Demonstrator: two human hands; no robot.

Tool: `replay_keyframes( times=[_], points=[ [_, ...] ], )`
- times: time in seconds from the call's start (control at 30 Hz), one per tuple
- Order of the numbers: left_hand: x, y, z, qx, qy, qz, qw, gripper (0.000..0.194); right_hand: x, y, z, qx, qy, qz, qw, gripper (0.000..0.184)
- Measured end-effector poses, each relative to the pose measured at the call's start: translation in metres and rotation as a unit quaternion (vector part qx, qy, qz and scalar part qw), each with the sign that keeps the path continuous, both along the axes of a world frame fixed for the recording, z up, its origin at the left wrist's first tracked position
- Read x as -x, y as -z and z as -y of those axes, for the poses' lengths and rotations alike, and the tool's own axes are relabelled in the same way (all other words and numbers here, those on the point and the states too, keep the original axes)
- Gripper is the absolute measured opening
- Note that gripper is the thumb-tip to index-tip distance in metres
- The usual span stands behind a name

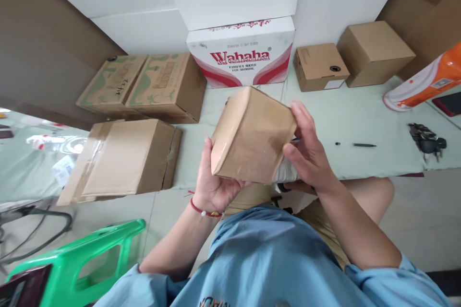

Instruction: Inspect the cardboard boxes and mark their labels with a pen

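A small brown cardboard box (pixel 257 139), with shiny tape on its faces, is held tilted above the near edge of the table. My left hand (pixel 219 187) cups its lower left side, thumb up along the left face and fingers underneath. At the right end, my right hand (pixel 309 148) grips the box with fingers on the upper corner and the thumb lower down. Something whitish shows below the box near my right thumb; I cannot make out what it is.
Behind stands a white Wahaha carton (pixel 245 55). Printed boxes (pixel 154 81) and a large carton (pixel 126 158) lie left. To the right are two brown boxes (pixel 320 64), a pen (pixel 364 145), keys (pixel 428 141) and an orange-white package (pixel 428 79). A green stool (pixel 82 254) stands lower left.
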State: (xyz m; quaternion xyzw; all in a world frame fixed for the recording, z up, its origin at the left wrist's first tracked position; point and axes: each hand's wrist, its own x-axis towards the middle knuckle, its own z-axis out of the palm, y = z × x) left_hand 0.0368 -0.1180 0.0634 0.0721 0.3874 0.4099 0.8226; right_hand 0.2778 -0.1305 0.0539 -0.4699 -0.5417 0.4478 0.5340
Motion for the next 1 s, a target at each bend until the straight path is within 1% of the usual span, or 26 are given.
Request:
replay_keyframes(
  times=[0.07,0.1,0.17,0.27,0.4,0.47,0.53,0.6,0.67,0.73,0.77,0.83,0.9,0.97,1.0],
  points=[
    [-0.002,-0.003,0.002,-0.004,0.012,0.007,1.000,0.082,-0.002,-0.004,-0.017,-0.004,-0.020,0.017,1.000,0.086],
    [-0.001,-0.004,0.003,-0.004,0.018,0.010,1.000,0.082,-0.004,-0.003,-0.024,-0.003,-0.023,0.015,1.000,0.087],
    [0.000,-0.004,0.007,-0.007,0.040,0.009,0.999,0.075,-0.009,0.002,-0.036,0.011,0.007,0.005,1.000,0.088],
    [0.002,0.000,0.011,-0.044,0.079,-0.012,0.996,0.060,-0.017,0.011,-0.049,0.018,0.068,-0.013,0.997,0.089],
    [0.000,0.013,0.014,-0.074,0.089,-0.055,0.992,0.069,-0.025,0.014,-0.060,0.025,0.097,-0.010,0.995,0.084],
    [-0.001,0.023,0.012,-0.079,0.080,-0.087,0.990,0.070,-0.026,0.014,-0.066,0.024,0.105,0.001,0.994,0.081],
    [0.001,0.036,0.007,-0.088,0.055,-0.141,0.985,0.065,-0.026,0.013,-0.071,0.014,0.113,0.016,0.993,0.079],
    [0.004,0.049,-0.002,-0.090,0.014,-0.197,0.976,0.059,-0.023,0.010,-0.076,0.007,0.121,0.030,0.992,0.075],
    [0.007,0.063,-0.015,-0.077,-0.039,-0.219,0.972,0.055,-0.020,0.007,-0.077,0.012,0.135,0.032,0.990,0.070],
    [0.010,0.073,-0.029,-0.064,-0.077,-0.206,0.973,0.052,-0.015,0.004,-0.072,0.035,0.148,0.013,0.988,0.067],
    [0.011,0.076,-0.036,-0.062,-0.085,-0.195,0.975,0.051,-0.012,0.003,-0.067,0.049,0.152,-0.004,0.987,0.067],
    [0.011,0.080,-0.046,-0.067,-0.078,-0.173,0.980,0.052,-0.007,0.004,-0.051,0.074,0.147,-0.047,0.985,0.066],
    [0.010,0.081,-0.052,-0.073,-0.066,-0.155,0.983,0.050,-0.003,0.011,-0.027,0.089,0.135,-0.086,0.983,0.059],
    [0.008,0.081,-0.052,-0.077,-0.062,-0.145,0.984,0.045,-0.001,0.022,0.001,0.103,0.128,-0.116,0.980,0.055],
    [0.007,0.080,-0.051,-0.082,-0.064,-0.143,0.984,0.043,-0.001,0.028,0.015,0.116,0.126,-0.127,0.977,0.056]
  ],
)
